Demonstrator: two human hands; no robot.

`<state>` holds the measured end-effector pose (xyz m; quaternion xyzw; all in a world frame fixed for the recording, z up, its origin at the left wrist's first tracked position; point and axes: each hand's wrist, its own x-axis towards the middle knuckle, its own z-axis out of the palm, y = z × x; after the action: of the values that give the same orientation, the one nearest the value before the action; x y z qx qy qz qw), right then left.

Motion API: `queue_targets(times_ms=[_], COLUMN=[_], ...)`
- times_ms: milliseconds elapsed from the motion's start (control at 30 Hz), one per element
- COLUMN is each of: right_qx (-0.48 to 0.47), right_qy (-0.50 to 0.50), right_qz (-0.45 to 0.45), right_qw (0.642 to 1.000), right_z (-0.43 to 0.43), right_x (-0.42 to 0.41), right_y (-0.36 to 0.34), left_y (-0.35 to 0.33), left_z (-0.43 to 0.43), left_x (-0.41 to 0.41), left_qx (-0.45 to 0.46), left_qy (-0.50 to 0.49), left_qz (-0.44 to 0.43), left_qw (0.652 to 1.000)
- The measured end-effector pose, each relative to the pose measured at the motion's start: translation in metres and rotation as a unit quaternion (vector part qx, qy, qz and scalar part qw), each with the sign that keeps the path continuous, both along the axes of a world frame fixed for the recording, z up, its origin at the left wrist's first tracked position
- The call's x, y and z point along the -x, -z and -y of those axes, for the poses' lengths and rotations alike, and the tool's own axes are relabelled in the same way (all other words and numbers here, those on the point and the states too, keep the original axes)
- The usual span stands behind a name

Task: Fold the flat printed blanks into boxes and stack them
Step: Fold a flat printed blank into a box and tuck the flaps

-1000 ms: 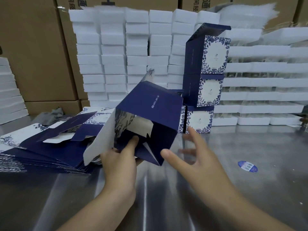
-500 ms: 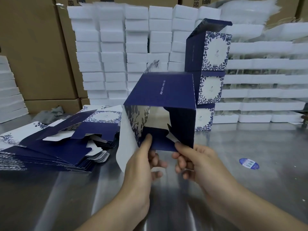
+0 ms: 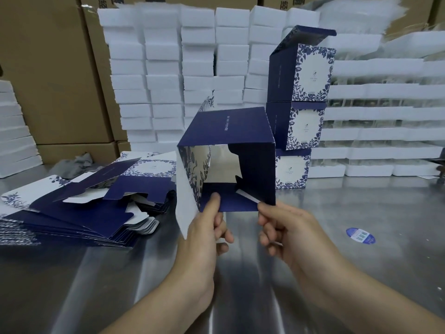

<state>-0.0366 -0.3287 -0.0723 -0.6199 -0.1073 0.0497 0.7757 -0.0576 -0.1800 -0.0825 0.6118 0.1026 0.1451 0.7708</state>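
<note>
Pinching bottom flaps of the half-formed box point(image 3: 231, 131), left grip point(image 3: 204, 227) and right grip point(image 3: 284, 227) are closing it; three boxes point(image 3: 301, 126) are standing stacked, many blanks point(image 3: 72, 213) waiting.

The light is soft and even, moderately bright, and seems to come from above. The steel table point(image 3: 397, 208) shows long pale streaks of glare. The dark blue box point(image 3: 240, 131) is rather sharp, but the white foam blocks point(image 3: 163, 54) look washed out and blurred. Lines bend near the edges.
</note>
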Motion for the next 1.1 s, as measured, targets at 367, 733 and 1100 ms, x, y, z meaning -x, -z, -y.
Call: queue_targets(times_ms=[367,733,1100], right_qx=[0.033,0.018,0.016], right_qy=[-0.084,-0.070,0.002], right_qz=[-0.037,-0.072,-0.052], right_qw=[0.995,0.995,0.999], right_z=[-0.004,-0.007,0.000], right_x=[0.007,0.007,-0.003], right_y=[0.003,0.007,0.008], left_y=[0.004,0.002,0.007], left_z=[0.007,0.010,-0.004], left_x=[0.002,0.005,-0.005], left_qx=[-0.036,-0.040,-0.069], left_qy=[0.107,0.132,0.062], left_qz=[-0.002,-0.018,-0.019], left_qw=[0.994,0.990,0.995])
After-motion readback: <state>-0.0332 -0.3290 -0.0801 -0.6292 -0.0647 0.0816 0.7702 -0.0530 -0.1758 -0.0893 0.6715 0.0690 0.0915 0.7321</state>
